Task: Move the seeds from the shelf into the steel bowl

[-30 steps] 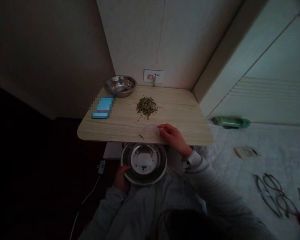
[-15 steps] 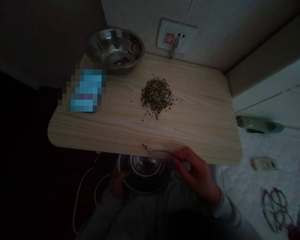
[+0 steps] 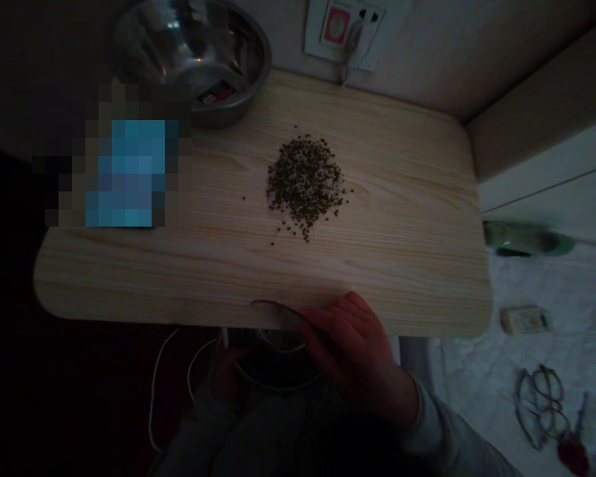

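My right hand point(image 3: 355, 338) is closed on a thin piece with a curved dark edge point(image 3: 273, 308), too dim to name, at the front edge of the wooden tabletop point(image 3: 402, 265). Below that edge, my left hand point(image 3: 226, 371) grips the left rim of a metal bowl point(image 3: 278, 371). The tabletop and my right hand hide part of this bowl, and its contents are too dark to make out. A loose pile of small green beans point(image 3: 305, 179) lies mid-table, with a few strays around it.
A large steel basin point(image 3: 203, 59) stands at the back left, beside a blurred-out blue screen point(image 3: 134, 165). A plug sits in the wall socket point(image 3: 345, 30). To the right, a green bottle point(image 3: 526, 238), a pale remote point(image 3: 526, 320) and coiled cords point(image 3: 546, 397) lie on white bedding.
My right hand has moved left along the front edge with the thin piece. The few beans at that edge no longer show. The view has come closer, and the tabletop covers more of the lower bowl.
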### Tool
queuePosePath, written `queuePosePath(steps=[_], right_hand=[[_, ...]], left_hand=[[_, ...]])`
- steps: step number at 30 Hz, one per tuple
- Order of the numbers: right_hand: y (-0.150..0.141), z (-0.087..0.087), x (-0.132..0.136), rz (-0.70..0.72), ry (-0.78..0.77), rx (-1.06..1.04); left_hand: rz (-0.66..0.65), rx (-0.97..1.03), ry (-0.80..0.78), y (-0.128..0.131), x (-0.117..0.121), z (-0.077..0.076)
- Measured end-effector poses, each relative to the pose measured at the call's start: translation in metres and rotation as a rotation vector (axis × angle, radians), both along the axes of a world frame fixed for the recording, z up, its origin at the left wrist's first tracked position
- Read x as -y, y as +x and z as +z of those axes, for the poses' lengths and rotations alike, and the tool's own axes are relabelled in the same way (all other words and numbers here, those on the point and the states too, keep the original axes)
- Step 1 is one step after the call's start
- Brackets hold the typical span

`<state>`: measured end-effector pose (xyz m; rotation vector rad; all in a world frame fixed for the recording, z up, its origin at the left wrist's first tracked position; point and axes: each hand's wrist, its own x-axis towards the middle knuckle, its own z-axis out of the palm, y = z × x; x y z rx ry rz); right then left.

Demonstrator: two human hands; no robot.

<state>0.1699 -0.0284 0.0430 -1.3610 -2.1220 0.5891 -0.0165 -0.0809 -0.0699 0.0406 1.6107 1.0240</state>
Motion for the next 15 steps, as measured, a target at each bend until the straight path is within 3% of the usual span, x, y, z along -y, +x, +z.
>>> queuePosePath(steps=[11,15], right_hand=[[0.019,-0.001,-0.013,-0.232,0.031,0.028],[0.029,0.001,-0.016,-0.295,0.018,-0.001]], left_hand=[[-0.059,-0.188,-0.052,-0.011,0.011,-0.019],[-0.090,-0.169,-0.013,-0.013,0.012,-0.022]])
